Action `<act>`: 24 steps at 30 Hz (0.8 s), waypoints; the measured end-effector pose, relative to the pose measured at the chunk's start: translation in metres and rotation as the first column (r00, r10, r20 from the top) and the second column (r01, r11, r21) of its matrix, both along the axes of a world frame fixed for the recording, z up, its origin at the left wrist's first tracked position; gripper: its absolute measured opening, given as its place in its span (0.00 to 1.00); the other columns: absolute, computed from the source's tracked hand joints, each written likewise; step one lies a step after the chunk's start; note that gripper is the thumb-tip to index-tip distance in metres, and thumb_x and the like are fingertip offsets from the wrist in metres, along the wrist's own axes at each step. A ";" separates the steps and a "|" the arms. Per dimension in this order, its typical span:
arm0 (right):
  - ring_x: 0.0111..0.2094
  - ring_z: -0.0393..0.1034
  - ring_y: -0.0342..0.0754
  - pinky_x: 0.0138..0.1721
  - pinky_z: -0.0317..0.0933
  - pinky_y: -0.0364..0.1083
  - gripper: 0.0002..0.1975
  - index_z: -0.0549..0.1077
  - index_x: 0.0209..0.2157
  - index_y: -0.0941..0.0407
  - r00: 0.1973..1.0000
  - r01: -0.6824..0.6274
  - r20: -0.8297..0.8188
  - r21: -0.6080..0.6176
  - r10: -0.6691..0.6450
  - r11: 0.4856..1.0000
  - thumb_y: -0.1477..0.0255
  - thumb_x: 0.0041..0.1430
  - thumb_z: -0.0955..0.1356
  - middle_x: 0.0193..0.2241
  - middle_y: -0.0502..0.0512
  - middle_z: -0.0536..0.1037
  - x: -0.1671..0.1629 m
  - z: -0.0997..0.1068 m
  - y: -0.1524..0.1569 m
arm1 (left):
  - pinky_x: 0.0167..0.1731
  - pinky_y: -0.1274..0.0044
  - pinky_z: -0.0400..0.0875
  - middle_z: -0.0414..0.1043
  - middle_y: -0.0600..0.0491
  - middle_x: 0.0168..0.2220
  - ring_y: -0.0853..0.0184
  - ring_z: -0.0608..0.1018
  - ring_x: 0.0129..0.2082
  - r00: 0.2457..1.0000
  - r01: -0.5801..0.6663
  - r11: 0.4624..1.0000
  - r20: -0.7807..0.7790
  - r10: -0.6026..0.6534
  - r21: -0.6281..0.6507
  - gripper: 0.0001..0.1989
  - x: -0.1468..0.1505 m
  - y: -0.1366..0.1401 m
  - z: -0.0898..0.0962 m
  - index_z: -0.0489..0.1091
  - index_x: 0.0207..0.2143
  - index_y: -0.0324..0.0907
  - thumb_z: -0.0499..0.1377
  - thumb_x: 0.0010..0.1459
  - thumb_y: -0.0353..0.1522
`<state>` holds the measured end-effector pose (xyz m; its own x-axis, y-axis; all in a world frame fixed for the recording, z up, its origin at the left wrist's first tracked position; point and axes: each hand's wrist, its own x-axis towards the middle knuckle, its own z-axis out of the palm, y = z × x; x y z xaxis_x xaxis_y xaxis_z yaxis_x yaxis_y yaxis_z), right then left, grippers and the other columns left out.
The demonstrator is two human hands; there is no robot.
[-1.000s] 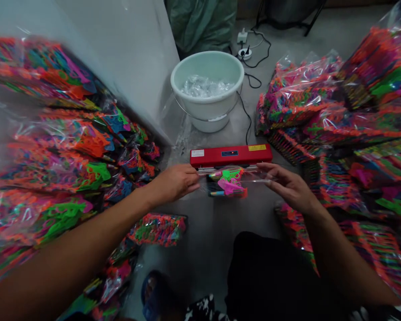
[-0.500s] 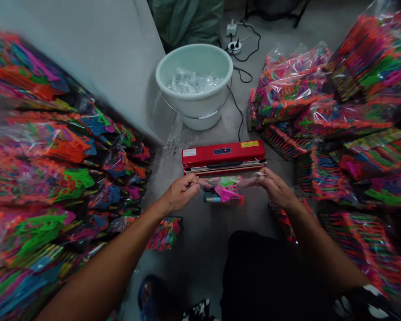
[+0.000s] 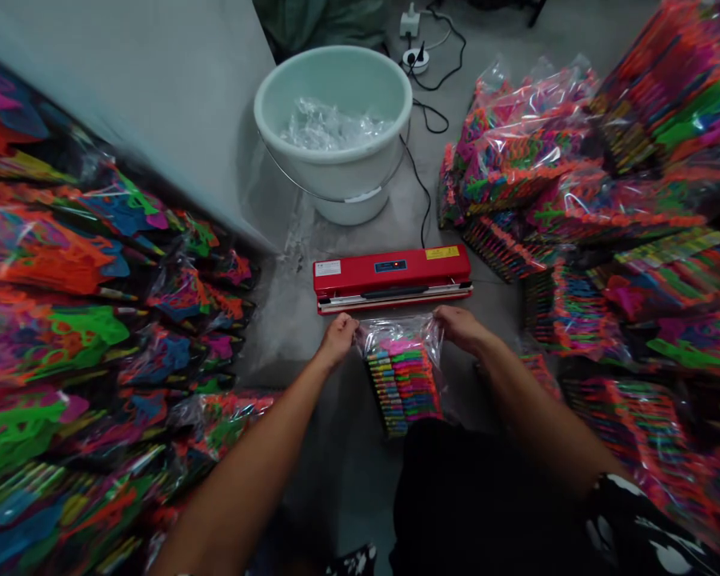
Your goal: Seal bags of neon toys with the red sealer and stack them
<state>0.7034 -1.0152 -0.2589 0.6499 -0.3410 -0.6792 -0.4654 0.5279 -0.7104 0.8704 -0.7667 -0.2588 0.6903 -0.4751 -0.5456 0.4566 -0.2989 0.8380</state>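
Observation:
A clear plastic bag [image 3: 403, 376] packed with rows of bright coloured plastic pieces lies in front of my knees, its open end toward the red heat sealer [image 3: 360, 268]. My left hand [image 3: 338, 340] pinches the left corner of the bag's mouth. At the opposite corner, my right hand [image 3: 461, 326] grips the film, so the mouth is stretched flat between them. The bag's edge is just short of the sealer's front and apart from it. A small red light glows on the sealer's panel; its black bar runs along the front.
Behind the sealer stands a pale bucket [image 3: 336, 180] holding crumpled clear film. Filled bags are piled on the left [image 3: 42, 320] and on the right [image 3: 528, 152]. A black cord [image 3: 423, 192] runs back toward a white power plug [image 3: 409, 20]. A white panel [image 3: 156, 96] rises at the left.
The bag, earlier seen edge-on, now lies with its filled body toward me. My hands have drawn closer together and the mouth is spread flat. The view has shifted slightly.

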 end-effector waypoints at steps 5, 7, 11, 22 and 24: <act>0.21 0.68 0.44 0.23 0.64 0.42 0.06 0.70 0.30 0.54 0.982 0.182 -0.073 0.115 -0.174 0.977 0.71 0.53 0.71 0.21 0.50 0.78 0.018 -0.035 -0.005 | 0.29 0.78 0.72 0.75 0.58 0.27 0.70 0.77 0.24 0.939 -0.336 0.942 -0.072 0.336 0.005 0.25 -0.001 -0.023 -0.032 0.60 0.35 0.44 0.70 0.42 0.42; 0.21 0.70 0.43 0.23 0.66 0.41 0.06 0.72 0.34 0.55 0.962 0.272 -0.059 0.160 -0.266 0.949 0.73 0.55 0.73 0.23 0.50 0.80 0.022 -0.041 -0.007 | 0.31 0.78 0.73 0.75 0.57 0.29 0.70 0.79 0.25 0.866 -0.496 0.867 -0.045 0.498 0.046 0.25 -0.002 -0.034 -0.042 0.60 0.37 0.44 0.70 0.44 0.41; 0.19 0.70 0.40 0.22 0.67 0.38 0.05 0.74 0.37 0.57 0.874 0.486 -0.121 0.196 -0.471 0.852 0.77 0.59 0.72 0.23 0.48 0.80 0.030 -0.047 -0.009 | 0.34 0.78 0.74 0.73 0.59 0.30 0.71 0.80 0.28 0.708 -0.705 0.703 0.032 0.706 0.089 0.22 -0.002 -0.053 -0.055 0.58 0.38 0.44 0.69 0.48 0.37; 0.20 0.70 0.40 0.19 0.62 0.37 0.09 0.73 0.33 0.56 0.771 0.628 -0.005 -0.154 -0.636 0.763 0.67 0.54 0.73 0.24 0.45 0.77 0.036 -0.036 0.007 | 0.40 0.76 0.70 0.75 0.54 0.35 0.68 0.77 0.35 0.739 -0.672 0.718 0.223 0.636 0.179 0.15 -0.030 -0.050 -0.057 0.70 0.39 0.41 0.68 0.55 0.39; 0.21 0.69 0.41 0.19 0.59 0.38 0.15 0.74 0.34 0.57 0.857 0.478 -0.024 -0.336 -0.515 0.811 0.59 0.53 0.73 0.24 0.46 0.77 0.029 -0.034 0.007 | 0.38 0.77 0.70 0.76 0.53 0.35 0.67 0.77 0.35 0.817 -0.576 0.799 0.148 0.557 0.172 0.16 -0.037 -0.045 -0.058 0.73 0.39 0.40 0.67 0.56 0.42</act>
<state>0.7324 -1.0078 -0.2925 0.2631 -0.7994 -0.5401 -0.2831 0.4712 -0.8354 0.8330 -0.8119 -0.3164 0.8498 0.1279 -0.5114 0.5268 -0.1739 0.8320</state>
